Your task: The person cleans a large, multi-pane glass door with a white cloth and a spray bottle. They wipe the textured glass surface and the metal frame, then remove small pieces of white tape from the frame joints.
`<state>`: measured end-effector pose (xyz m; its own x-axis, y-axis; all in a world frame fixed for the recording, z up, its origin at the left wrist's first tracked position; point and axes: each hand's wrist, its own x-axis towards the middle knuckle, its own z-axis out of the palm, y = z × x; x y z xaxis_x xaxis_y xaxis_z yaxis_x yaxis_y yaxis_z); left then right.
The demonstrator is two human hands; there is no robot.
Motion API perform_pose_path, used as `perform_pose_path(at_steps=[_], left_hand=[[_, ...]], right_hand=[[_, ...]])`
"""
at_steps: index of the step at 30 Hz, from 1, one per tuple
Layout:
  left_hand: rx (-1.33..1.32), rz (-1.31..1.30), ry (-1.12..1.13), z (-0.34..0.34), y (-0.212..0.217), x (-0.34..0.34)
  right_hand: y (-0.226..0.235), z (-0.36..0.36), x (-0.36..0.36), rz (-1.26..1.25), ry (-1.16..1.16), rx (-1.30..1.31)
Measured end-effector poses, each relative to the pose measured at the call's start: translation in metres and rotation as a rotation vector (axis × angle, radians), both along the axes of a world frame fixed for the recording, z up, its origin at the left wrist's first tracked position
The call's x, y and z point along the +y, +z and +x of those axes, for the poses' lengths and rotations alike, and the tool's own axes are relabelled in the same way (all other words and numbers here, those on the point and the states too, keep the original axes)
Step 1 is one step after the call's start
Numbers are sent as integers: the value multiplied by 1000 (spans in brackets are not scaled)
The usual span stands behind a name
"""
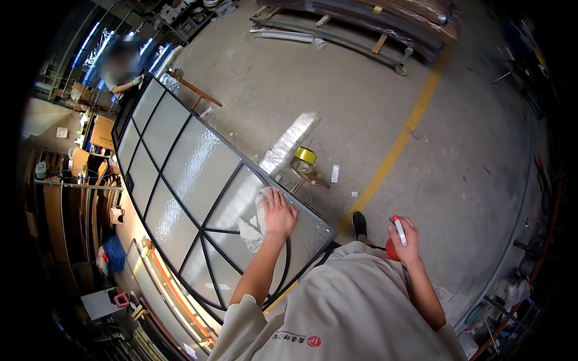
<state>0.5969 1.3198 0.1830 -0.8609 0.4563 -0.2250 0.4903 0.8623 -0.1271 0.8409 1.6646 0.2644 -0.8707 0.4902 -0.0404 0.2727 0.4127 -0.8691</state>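
Note:
My left hand (278,215) presses a crumpled whitish cloth (251,231) against a large glass panel (174,207), with the fingers laid over it. The textured panes sit in a dark frame, divided by dark bars, some of them curved at the near end. Off to the right, clear of the panel, my right hand (409,243) is closed around a spray bottle (394,248) with a red body and a white-and-red head. The palm covers part of the bottle.
A co-worker's gloved hand (137,80) is at the panel's far end. A roll of yellow tape (306,155) and a plastic-wrapped bundle (292,141) lie beside the panel's right edge. A wheeled rack (337,37) stands at the back. Long boards (57,222) lean at left.

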Motion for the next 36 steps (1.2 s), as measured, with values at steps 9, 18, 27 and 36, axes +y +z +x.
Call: perform_pose_path(at_steps=[9, 18, 27, 36], left_hand=[[-150, 88, -320, 87, 18, -21], [-39, 72, -29, 14, 7, -11], [41, 84, 153, -12, 6, 0], [43, 85, 104, -7, 14, 0]], right_hand=[[-8, 0, -4, -1, 3, -3], [7, -8, -4, 32, 56, 11], [16, -6, -9, 39, 83, -18], [8, -12, -11, 24, 111, -4]])
